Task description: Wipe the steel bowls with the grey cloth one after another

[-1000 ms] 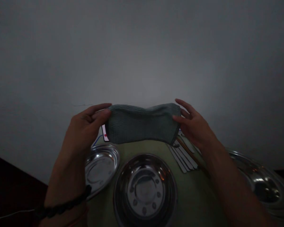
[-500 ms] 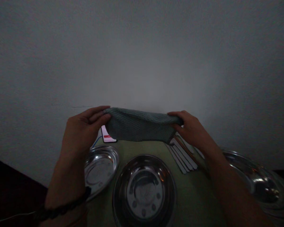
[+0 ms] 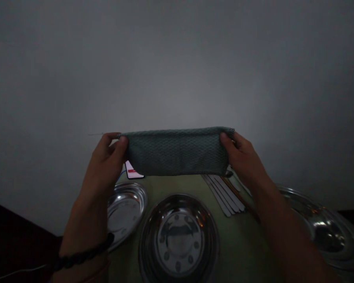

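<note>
A grey-green textured cloth (image 3: 177,152) hangs stretched between my two hands, above the far side of the table, with a fold along its top edge. My left hand (image 3: 109,153) pinches its left upper corner between thumb and fingers. At the opposite corner my right hand (image 3: 238,149) grips it, thumb on the near face. Below the cloth stands a round steel bowl (image 3: 179,236) with nothing in it. A shallow steel dish (image 3: 125,214) lies beside my left forearm, partly hidden by it.
Several flat metal utensils (image 3: 224,196) lie side by side right of the bowl. A lit phone (image 3: 133,171) is behind the cloth. Large steel basins (image 3: 327,232) stand at the right. The green tabletop (image 3: 165,185) meets a grey wall (image 3: 177,70).
The cloth has been pulled wider and flatter. My right hand has shifted its hold, its thumb now on the near face, and sits slightly further right; my left has moved slightly left.
</note>
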The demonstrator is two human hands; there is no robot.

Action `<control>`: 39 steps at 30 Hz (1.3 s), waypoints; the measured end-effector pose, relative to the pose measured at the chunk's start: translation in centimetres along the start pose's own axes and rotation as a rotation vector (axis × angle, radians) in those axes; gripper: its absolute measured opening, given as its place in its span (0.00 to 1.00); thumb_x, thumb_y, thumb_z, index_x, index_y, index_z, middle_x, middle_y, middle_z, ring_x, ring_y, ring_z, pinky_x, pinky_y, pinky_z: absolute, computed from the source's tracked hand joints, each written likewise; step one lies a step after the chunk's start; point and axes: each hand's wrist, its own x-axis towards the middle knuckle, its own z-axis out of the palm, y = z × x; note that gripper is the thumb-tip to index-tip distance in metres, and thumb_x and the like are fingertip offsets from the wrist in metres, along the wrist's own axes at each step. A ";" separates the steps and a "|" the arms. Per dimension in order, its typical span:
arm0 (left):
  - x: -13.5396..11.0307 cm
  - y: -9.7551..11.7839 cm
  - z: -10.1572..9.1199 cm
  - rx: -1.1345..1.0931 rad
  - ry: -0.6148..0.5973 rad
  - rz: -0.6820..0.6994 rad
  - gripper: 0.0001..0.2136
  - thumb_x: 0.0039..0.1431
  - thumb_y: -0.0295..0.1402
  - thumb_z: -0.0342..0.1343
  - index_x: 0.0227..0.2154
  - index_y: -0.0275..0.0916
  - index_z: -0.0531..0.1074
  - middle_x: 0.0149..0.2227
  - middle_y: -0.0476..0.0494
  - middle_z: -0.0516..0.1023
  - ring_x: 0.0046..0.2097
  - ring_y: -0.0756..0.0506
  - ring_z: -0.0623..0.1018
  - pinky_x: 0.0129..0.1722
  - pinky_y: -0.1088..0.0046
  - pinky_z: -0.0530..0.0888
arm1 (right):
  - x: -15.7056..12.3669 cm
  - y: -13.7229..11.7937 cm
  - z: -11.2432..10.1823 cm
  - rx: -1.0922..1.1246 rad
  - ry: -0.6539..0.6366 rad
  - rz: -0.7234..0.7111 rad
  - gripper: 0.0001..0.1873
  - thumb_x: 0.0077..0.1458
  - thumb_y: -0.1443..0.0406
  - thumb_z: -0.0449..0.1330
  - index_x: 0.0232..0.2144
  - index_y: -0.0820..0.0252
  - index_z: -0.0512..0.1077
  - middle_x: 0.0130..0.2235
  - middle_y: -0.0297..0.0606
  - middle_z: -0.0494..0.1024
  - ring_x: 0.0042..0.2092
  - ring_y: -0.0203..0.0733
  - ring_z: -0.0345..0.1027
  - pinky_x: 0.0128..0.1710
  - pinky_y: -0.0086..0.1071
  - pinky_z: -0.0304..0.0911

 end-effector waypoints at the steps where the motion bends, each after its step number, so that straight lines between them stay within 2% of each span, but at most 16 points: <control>1: 0.0 0.0 0.1 -0.024 -0.006 -0.036 0.10 0.58 0.39 0.53 0.38 0.40 0.67 0.28 0.51 0.69 0.28 0.51 0.70 0.28 0.74 0.69 | -0.1 0.0 0.3 -0.010 0.031 0.000 0.17 0.58 0.53 0.51 0.36 0.58 0.72 0.32 0.35 0.74 0.35 0.40 0.66 0.34 0.33 0.61; 5: -0.2 0.4 0.9 0.105 0.034 -0.126 0.10 0.60 0.40 0.51 0.39 0.39 0.66 0.23 0.53 0.64 0.24 0.52 0.64 0.22 0.77 0.62 | 0.1 1.1 1.4 -0.157 0.074 0.058 0.17 0.59 0.54 0.48 0.32 0.60 0.69 0.33 0.39 0.74 0.36 0.43 0.66 0.37 0.35 0.60; 8: -0.2 0.5 1.7 0.198 0.036 -0.133 0.13 0.59 0.42 0.50 0.41 0.39 0.66 0.26 0.51 0.67 0.26 0.49 0.67 0.25 0.74 0.64 | 0.5 2.2 1.7 -0.319 0.052 0.115 0.16 0.58 0.55 0.47 0.30 0.59 0.67 0.33 0.42 0.74 0.37 0.46 0.66 0.38 0.38 0.60; 10: 0.0 0.0 2.2 0.230 0.029 -0.133 0.14 0.59 0.43 0.50 0.41 0.39 0.68 0.29 0.49 0.70 0.29 0.47 0.69 0.27 0.73 0.66 | 0.6 2.7 1.6 -0.334 0.034 0.163 0.18 0.57 0.52 0.47 0.29 0.59 0.67 0.33 0.44 0.75 0.38 0.47 0.67 0.38 0.38 0.60; 13: 0.1 -0.8 2.5 0.245 -0.041 -0.164 0.14 0.57 0.45 0.51 0.37 0.39 0.70 0.30 0.48 0.72 0.33 0.45 0.72 0.30 0.72 0.67 | 0.4 2.4 1.1 -0.046 -0.089 0.323 0.21 0.53 0.47 0.53 0.31 0.58 0.69 0.34 0.42 0.77 0.37 0.47 0.70 0.36 0.37 0.64; 15: 0.0 -1.2 2.3 0.227 -0.143 -0.218 0.17 0.55 0.48 0.53 0.35 0.39 0.72 0.29 0.48 0.74 0.33 0.45 0.73 0.30 0.72 0.67 | 0.2 1.7 0.7 0.237 -0.182 0.454 0.17 0.48 0.51 0.61 0.33 0.58 0.70 0.33 0.38 0.79 0.34 0.45 0.72 0.34 0.36 0.67; 18: -0.2 -1.8 2.0 0.108 -0.304 -0.316 0.19 0.50 0.48 0.59 0.37 0.37 0.72 0.31 0.47 0.76 0.33 0.45 0.74 0.29 0.72 0.68 | 0.1 0.5 0.3 0.471 -0.110 0.530 0.12 0.43 0.62 0.65 0.33 0.57 0.71 0.31 0.34 0.79 0.30 0.41 0.73 0.33 0.35 0.69; 20: -0.3 -2.1 1.9 -0.025 -0.329 -0.371 0.20 0.48 0.45 0.61 0.39 0.36 0.72 0.33 0.45 0.77 0.32 0.46 0.75 0.30 0.72 0.69 | 0.1 0.1 0.1 0.492 -0.034 0.529 0.10 0.45 0.63 0.63 0.33 0.57 0.71 0.30 0.33 0.79 0.30 0.40 0.73 0.33 0.35 0.69; 23: -0.3 -2.2 2.3 -0.163 -0.266 -0.435 0.17 0.48 0.42 0.61 0.37 0.35 0.73 0.31 0.47 0.77 0.30 0.48 0.73 0.30 0.73 0.69 | 0.2 0.5 0.2 0.401 -0.015 0.500 0.10 0.48 0.59 0.61 0.32 0.57 0.71 0.32 0.35 0.79 0.34 0.42 0.73 0.34 0.36 0.69; 27: -0.8 -1.4 3.8 -0.081 -0.266 -0.405 0.12 0.49 0.41 0.59 0.30 0.37 0.72 0.27 0.49 0.75 0.29 0.47 0.73 0.30 0.73 0.69 | 0.0 1.4 1.4 0.124 -0.004 0.375 0.17 0.49 0.53 0.60 0.35 0.59 0.70 0.39 0.42 0.78 0.42 0.47 0.71 0.39 0.39 0.67; 29: -1.4 -0.8 4.7 -0.020 -0.293 -0.362 0.12 0.50 0.43 0.58 0.28 0.38 0.72 0.27 0.49 0.75 0.31 0.47 0.73 0.32 0.72 0.69 | -0.4 1.1 2.4 0.040 -0.045 0.336 0.18 0.51 0.51 0.57 0.36 0.60 0.69 0.41 0.44 0.76 0.44 0.48 0.69 0.41 0.41 0.66; 31: -2.0 -0.4 5.5 -0.045 -0.387 -0.328 0.14 0.52 0.46 0.57 0.29 0.38 0.72 0.29 0.47 0.76 0.34 0.46 0.74 0.34 0.71 0.70 | -1.1 0.3 3.5 0.043 -0.152 0.268 0.19 0.54 0.51 0.54 0.37 0.60 0.68 0.41 0.43 0.76 0.45 0.47 0.68 0.45 0.42 0.64; 33: -2.5 -0.3 6.0 -0.174 -0.576 -0.316 0.15 0.56 0.46 0.52 0.32 0.39 0.73 0.33 0.45 0.77 0.38 0.44 0.76 0.38 0.68 0.72 | -1.7 -0.7 4.5 0.103 -0.276 0.191 0.19 0.57 0.50 0.51 0.37 0.60 0.68 0.41 0.42 0.75 0.45 0.45 0.67 0.48 0.42 0.62; 35: -2.7 -0.4 6.2 -0.329 -0.760 -0.307 0.15 0.59 0.43 0.47 0.36 0.38 0.73 0.38 0.42 0.78 0.41 0.43 0.76 0.41 0.64 0.73 | -2.2 -1.5 5.0 0.144 -0.346 0.160 0.20 0.57 0.49 0.51 0.39 0.59 0.67 0.42 0.41 0.75 0.45 0.43 0.68 0.49 0.41 0.62; 37: -2.5 -0.4 5.9 -0.374 -0.841 -0.271 0.12 0.57 0.35 0.47 0.37 0.38 0.74 0.43 0.40 0.77 0.44 0.42 0.76 0.42 0.63 0.74 | -2.4 -1.8 5.0 0.138 -0.375 0.168 0.22 0.54 0.48 0.54 0.42 0.58 0.66 0.43 0.41 0.74 0.44 0.42 0.68 0.47 0.40 0.64; 39: -2.3 -0.3 5.5 -0.300 -0.845 -0.200 0.12 0.51 0.27 0.49 0.38 0.38 0.73 0.45 0.40 0.76 0.43 0.43 0.76 0.41 0.65 0.75 | -2.4 -1.6 4.6 0.093 -0.407 0.175 0.25 0.50 0.49 0.61 0.44 0.58 0.64 0.43 0.41 0.74 0.43 0.43 0.69 0.45 0.40 0.65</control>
